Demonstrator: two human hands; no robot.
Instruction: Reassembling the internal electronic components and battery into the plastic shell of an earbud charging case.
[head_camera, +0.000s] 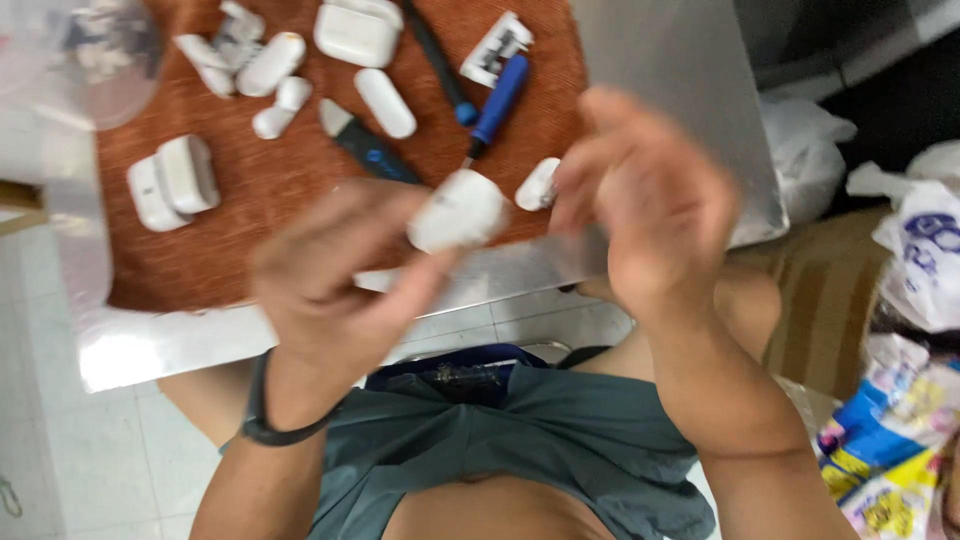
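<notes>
Low in the frame, one left hand (335, 275) with a dark band at the wrist pinches a single white earbud case part (458, 210) between thumb and fingers, holding it just above the near edge of the table at centre frame. One right hand (650, 215), blurred, hovers just right of it with fingers loosely curled; I cannot tell whether it touches the piece or grips anything. Beyond them lies one rust-brown mat (250, 200) on a shiny metal table (690, 70). On the mat I count two screwdrivers, one with a blue handle (498, 100), one with a black handle (435, 60), and one dark prying tool (365, 148). Toward the upper left sit about nine white case pieces, among them a paired case (172, 180) and one closed case (358, 32) at the top.
</notes>
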